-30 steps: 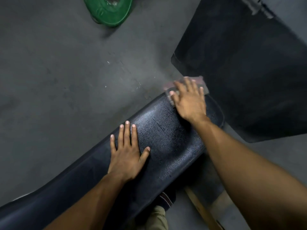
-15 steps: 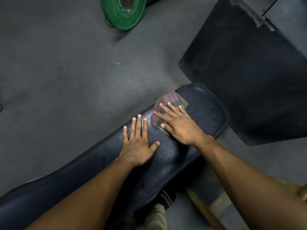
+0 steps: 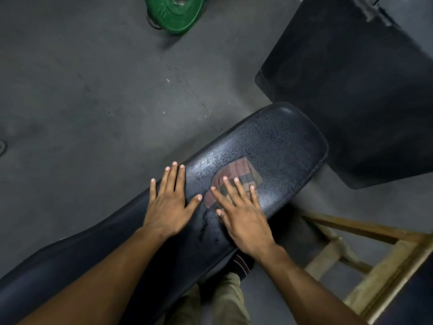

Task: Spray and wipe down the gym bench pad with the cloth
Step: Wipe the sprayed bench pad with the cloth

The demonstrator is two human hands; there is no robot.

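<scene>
Head view showed both hands flat on the pad (image 3: 281, 141): right hand (image 3: 241, 214) pressing the cloth (image 3: 236, 172), left hand (image 3: 168, 205) bracing beside it; the loose cloth might bunch and skip wet streaks

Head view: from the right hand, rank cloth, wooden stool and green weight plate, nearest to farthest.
1. Cloth: under the right hand's fingers, on the bench pad.
2. Wooden stool: on its right, beside the bench.
3. Green weight plate: far ahead on the floor.

Dim overhead light, sheen on bench pad (image 3: 269, 146), wide-angle edge warping
</scene>
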